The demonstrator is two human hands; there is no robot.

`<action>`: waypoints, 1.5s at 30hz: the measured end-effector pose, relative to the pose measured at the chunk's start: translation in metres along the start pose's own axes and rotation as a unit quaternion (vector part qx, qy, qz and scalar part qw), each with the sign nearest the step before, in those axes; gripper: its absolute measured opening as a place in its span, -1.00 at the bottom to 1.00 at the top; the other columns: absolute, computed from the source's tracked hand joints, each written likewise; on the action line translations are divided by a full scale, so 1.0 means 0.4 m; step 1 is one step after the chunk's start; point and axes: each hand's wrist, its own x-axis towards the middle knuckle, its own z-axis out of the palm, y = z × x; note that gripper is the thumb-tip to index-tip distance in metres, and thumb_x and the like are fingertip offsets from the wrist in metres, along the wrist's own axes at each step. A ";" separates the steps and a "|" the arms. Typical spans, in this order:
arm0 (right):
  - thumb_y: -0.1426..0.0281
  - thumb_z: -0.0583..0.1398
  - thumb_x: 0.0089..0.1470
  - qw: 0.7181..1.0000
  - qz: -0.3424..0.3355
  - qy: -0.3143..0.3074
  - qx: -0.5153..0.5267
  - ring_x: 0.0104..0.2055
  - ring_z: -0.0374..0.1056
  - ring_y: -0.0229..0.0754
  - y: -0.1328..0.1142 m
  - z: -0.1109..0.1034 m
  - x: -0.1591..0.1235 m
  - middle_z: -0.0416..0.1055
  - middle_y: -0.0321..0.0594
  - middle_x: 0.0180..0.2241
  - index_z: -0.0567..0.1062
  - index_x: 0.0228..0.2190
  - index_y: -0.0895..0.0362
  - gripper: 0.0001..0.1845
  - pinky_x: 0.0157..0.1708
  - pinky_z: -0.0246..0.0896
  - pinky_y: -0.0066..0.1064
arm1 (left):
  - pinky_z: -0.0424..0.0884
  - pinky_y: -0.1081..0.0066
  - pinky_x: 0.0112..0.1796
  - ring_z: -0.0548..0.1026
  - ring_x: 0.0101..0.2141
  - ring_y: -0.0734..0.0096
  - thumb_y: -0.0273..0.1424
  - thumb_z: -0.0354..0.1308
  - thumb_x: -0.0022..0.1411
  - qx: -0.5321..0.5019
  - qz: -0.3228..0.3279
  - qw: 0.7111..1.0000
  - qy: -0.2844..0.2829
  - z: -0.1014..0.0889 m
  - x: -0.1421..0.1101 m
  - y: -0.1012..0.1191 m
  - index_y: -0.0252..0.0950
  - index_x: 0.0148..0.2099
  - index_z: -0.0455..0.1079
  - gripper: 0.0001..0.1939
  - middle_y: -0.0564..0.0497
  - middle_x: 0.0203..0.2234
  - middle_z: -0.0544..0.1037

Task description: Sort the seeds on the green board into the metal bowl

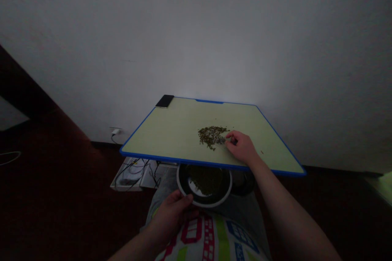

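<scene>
My left hand (177, 209) holds the near left rim of a round bowl (227, 195), thumb over the edge. The bowl has a pale rim and rests over my lap, just below the table's near edge. Many small greenish-brown grains (208, 181), perhaps beans, cover much of its bottom. On the tabletop lies a loose scatter of similar grains (210, 134). My right hand (241, 147) rests at the right side of this scatter, fingers curled inward. Whatever its fingertips hold is too small and dark to make out.
The pale yellow-green table (165, 134) has a blue edge and stands against the wall. A dark phone (165, 101) lies at its far left corner. A small reddish bit (262, 152) is right of my hand. Below left, cables lie over a white box (128, 175).
</scene>
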 end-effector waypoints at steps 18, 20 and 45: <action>0.39 0.18 -0.13 0.999 -0.032 -0.042 0.012 -0.59 0.19 -0.30 -0.005 -0.009 -0.008 0.30 -0.39 -0.64 0.50 -0.40 0.12 -0.84 -0.51 0.08 -0.46 | 0.53 0.41 -0.35 0.64 -0.38 0.27 -0.32 0.48 -0.19 -0.002 -0.006 1.000 -0.004 0.006 -0.005 0.005 -0.32 -0.33 0.50 -0.65 -0.08 -0.37 0.69; 0.39 0.19 -0.12 0.998 -0.037 -0.046 0.008 -0.58 0.21 -0.30 -0.003 -0.007 -0.009 0.32 -0.39 -0.63 0.50 -0.39 0.12 -0.84 -0.49 0.09 -0.46 | 0.54 0.40 -0.34 0.64 -0.35 0.25 -0.32 0.47 -0.17 0.000 -0.003 1.000 -0.006 0.004 -0.004 0.003 -0.32 -0.30 0.50 -0.65 -0.09 -0.35 0.69; 0.38 0.16 -0.10 1.000 0.009 -0.001 -0.014 -0.55 0.23 -0.27 0.000 -0.003 -0.002 0.32 -0.36 -0.61 0.50 -0.38 0.14 -0.82 -0.45 0.08 -0.42 | 0.50 0.34 -0.31 0.62 -0.37 0.23 -0.32 0.46 -0.16 0.003 -0.004 1.000 0.011 0.008 -0.010 0.004 -0.31 -0.36 0.52 -0.71 -0.07 -0.39 0.69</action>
